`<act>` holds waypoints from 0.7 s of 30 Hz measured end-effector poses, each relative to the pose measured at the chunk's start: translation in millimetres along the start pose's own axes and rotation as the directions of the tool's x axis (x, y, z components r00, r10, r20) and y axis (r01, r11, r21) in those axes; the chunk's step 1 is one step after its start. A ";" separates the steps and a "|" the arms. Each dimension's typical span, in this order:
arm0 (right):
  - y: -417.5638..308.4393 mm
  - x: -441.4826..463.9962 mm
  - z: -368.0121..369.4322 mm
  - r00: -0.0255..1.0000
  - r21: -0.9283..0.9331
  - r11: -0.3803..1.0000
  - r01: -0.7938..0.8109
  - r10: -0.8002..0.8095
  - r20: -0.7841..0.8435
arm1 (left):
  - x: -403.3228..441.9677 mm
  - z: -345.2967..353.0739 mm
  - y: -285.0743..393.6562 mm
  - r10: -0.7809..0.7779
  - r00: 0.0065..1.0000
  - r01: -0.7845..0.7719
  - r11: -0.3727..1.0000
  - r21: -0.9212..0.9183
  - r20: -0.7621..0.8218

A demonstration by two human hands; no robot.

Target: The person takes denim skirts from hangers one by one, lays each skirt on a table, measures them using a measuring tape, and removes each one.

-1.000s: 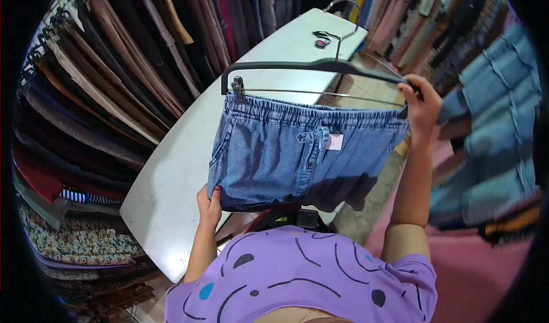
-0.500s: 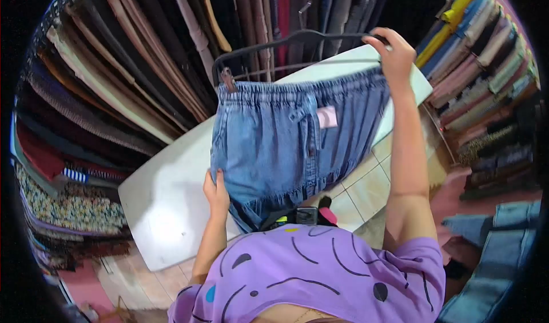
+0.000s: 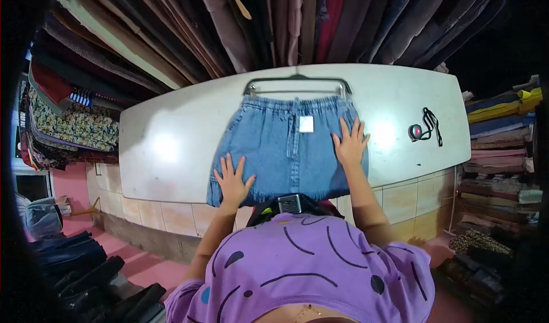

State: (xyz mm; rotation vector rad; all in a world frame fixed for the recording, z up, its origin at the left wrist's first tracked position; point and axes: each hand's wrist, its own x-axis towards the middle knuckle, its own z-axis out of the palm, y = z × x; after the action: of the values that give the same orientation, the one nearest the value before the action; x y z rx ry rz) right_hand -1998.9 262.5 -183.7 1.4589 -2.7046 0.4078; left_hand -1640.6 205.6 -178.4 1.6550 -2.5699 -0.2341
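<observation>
A blue denim skirt [image 3: 269,151] with a gathered elastic waistband, a drawstring and a pale tag [image 3: 306,124] lies spread on the white table [image 3: 183,111]. Clips at both ends of a black hanger [image 3: 297,78] hold its waistband. My left hand [image 3: 232,181] rests flat on the lower left of the skirt, fingers spread. Higher up, at the right side of the skirt, my right hand [image 3: 350,146] lies flat with its fingers apart. The skirt's lower edge meets my body and is partly hidden there.
A small round device with a black cord [image 3: 420,131] lies on the table's right part. Rows of hanging trousers [image 3: 343,20] stand behind the table. Folded clothes are stacked at the right [image 3: 497,151], and dark garments [image 3: 97,277] lie at lower left.
The skirt on its hanger has gone from being held up at a tilt to lying flat on the table. My right hand has let go of the hanger; my left hand has opened onto the cloth.
</observation>
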 end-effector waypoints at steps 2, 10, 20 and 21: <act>4.9 26.6 6.5 0.999 0.009 0.999 0.048 -0.048 -0.002 | 4.5 1.4 5.6 -0.038 0.999 0.038 0.999 0.025 0.004; 31.7 65.8 10.6 0.981 0.172 0.966 0.194 -0.196 -0.004 | 4.2 14.4 22.9 -0.154 0.988 0.156 0.985 0.071 -0.034; 236.9 68.9 -31.2 0.710 -0.060 0.729 -0.682 0.639 -0.296 | 3.2 17.6 23.3 -0.167 0.984 0.171 0.982 0.080 -0.055; 242.6 66.5 -25.0 0.735 -0.067 0.741 -0.668 0.642 -0.217 | 1.8 16.5 21.8 -0.188 0.980 0.193 0.977 0.089 -0.062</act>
State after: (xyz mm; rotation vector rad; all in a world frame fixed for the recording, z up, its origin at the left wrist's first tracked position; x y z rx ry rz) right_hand -2238.6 341.3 -199.8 0.3461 -2.9329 0.3306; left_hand -1663.4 214.3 -191.1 1.9152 -2.4198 -0.0792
